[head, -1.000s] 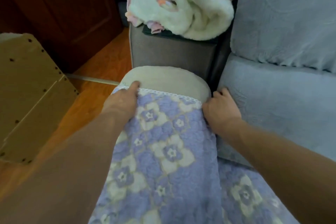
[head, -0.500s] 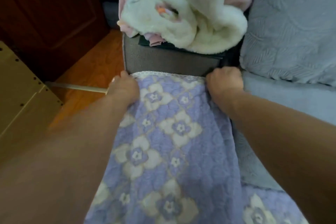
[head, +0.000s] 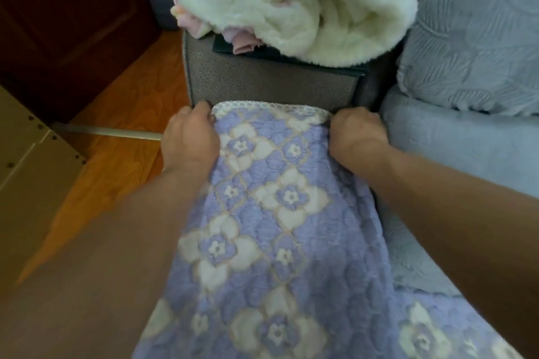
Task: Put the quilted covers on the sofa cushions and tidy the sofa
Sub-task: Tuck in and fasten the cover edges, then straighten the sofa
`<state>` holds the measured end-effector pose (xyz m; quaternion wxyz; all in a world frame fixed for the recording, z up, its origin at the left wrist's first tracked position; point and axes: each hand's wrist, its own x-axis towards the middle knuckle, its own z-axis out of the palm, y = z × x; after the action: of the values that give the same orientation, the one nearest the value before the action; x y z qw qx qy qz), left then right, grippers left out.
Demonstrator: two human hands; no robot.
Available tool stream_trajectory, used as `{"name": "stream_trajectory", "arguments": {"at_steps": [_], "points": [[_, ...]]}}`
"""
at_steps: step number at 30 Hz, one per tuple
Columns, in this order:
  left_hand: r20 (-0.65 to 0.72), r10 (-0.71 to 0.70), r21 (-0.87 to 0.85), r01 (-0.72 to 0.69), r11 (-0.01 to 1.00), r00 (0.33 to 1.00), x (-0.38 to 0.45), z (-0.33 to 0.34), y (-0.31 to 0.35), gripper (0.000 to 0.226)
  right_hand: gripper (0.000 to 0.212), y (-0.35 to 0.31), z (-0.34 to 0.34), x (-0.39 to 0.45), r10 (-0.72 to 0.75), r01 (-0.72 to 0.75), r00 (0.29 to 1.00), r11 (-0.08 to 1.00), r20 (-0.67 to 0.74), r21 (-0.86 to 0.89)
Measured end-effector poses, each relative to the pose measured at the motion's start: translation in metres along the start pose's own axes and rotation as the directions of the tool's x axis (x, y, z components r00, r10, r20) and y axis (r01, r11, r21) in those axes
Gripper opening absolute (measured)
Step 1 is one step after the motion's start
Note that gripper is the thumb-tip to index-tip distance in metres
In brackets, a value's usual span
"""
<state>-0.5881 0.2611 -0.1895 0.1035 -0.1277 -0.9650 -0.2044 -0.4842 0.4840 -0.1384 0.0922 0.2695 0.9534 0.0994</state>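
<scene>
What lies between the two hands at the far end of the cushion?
In the head view, the lace-trimmed edge of the purple floral quilted cover spans the stretch between the left hand and the right hand; both grip its corners.

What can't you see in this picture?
Head view only:
- Cushion: fully hidden under the cover.
- Fingertips of the left hand and right hand: curled out of sight at the cover's edges.
- Dark thing under the fleece blanket: mostly covered, can't tell what it is.
- Cardboard: cut off by the left edge.
</scene>
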Motion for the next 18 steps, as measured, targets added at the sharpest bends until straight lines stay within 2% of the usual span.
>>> {"name": "stream_trajectory", "arguments": {"at_steps": [1, 2, 3, 4, 5, 6, 7, 8, 9, 11, 12, 13, 15, 16, 18], "points": [[0.092, -0.051, -0.025, 0.053, 0.998, 0.994, 0.004, -0.007, -0.003, 0.025, 0.023, 0.001, -0.004, 0.003, 0.036, -0.051, 0.996, 0.982, 0.085, 0.182], [0.205, -0.112, -0.022, 0.119, 0.993, 0.972, 0.014, -0.015, -0.007, 0.033, 0.021, 0.002, -0.008, 0.007, 0.047, -0.127, 0.975, 0.920, 0.216, 0.370], [0.351, -0.178, -0.012, 0.194, 0.981, 0.919, 0.022, -0.026, -0.011, 0.040, 0.022, 0.004, -0.010, 0.006, 0.043, -0.253, 0.930, 0.796, 0.366, 0.550], [0.500, -0.226, -0.042, 0.284, 0.958, 0.836, 0.029, -0.038, -0.013, 0.042, 0.026, 0.006, -0.011, 0.007, 0.047, -0.382, 0.880, 0.663, 0.473, 0.644], [0.626, -0.249, -0.095, 0.389, 0.916, 0.739, 0.032, -0.047, -0.015, 0.036, 0.029, 0.007, -0.010, 0.006, 0.061, -0.469, 0.841, 0.576, 0.537, 0.669], [0.709, -0.265, -0.139, 0.498, 0.856, 0.654, 0.032, -0.055, -0.015, 0.026, 0.031, 0.007, -0.010, 0.003, 0.064, -0.502, 0.820, 0.556, 0.568, 0.662], [0.728, -0.290, -0.151, 0.557, 0.816, 0.621, 0.031, -0.059, -0.014, 0.019, 0.032, 0.006, -0.010, 0.000, 0.053, -0.492, 0.816, 0.588, 0.576, 0.642], [0.692, -0.319, -0.139, 0.553, 0.821, 0.647, 0.031, -0.058, -0.011, 0.014, 0.032, 0.004, -0.010, -0.001, 0.047, -0.434, 0.839, 0.659, 0.542, 0.615], [0.608, -0.339, -0.099, 0.492, 0.865, 0.718, 0.031, -0.056, -0.005, 0.011, 0.029, 0.006, -0.015, -0.004, 0.052, -0.353, 0.880, 0.736, 0.471, 0.578], [0.326, -0.307, -0.065, 0.345, 0.936, 0.894, 0.037, -0.053, 0.005, 0.018, 0.016, 0.007, -0.025, -0.004, 0.132, -0.263, 0.950, 0.830, 0.284, 0.491], [0.251, -0.301, -0.103, 0.335, 0.937, 0.920, 0.038, -0.054, 0.011, 0.023, 0.018, 0.007, -0.025, 0.000, 0.175, -0.267, 0.960, 0.812, 0.219, 0.519], [0.242, -0.305, -0.169, 0.350, 0.921, 0.921, 0.037, -0.053, 0.016, 0.028, 0.032, 0.007, -0.022, 0.002, 0.215, -0.296, 0.955, 0.757, 0.206, 0.582], [0.319, -0.286, -0.227, 0.365, 0.903, 0.904, 0.029, -0.041, 0.026, 0.044, 0.049, 0.006, -0.016, 0.007, 0.233, -0.329, 0.944, 0.651, 0.233, 0.684], [0.353, -0.258, -0.199, 0.341, 0.919, 0.899, 0.019, -0.034, 0.030, 0.057, 0.054, 0.006, -0.012, 0.010, 0.222, -0.333, 0.943, 0.616, 0.249, 0.714], [0.271, -0.170, -0.154, 0.217, 0.964, 0.948, -0.012, -0.020, 0.024, 0.078, 0.066, 0.000, -0.006, -0.001, 0.192, -0.294, 0.955, 0.566, 0.224, 0.770]]}}
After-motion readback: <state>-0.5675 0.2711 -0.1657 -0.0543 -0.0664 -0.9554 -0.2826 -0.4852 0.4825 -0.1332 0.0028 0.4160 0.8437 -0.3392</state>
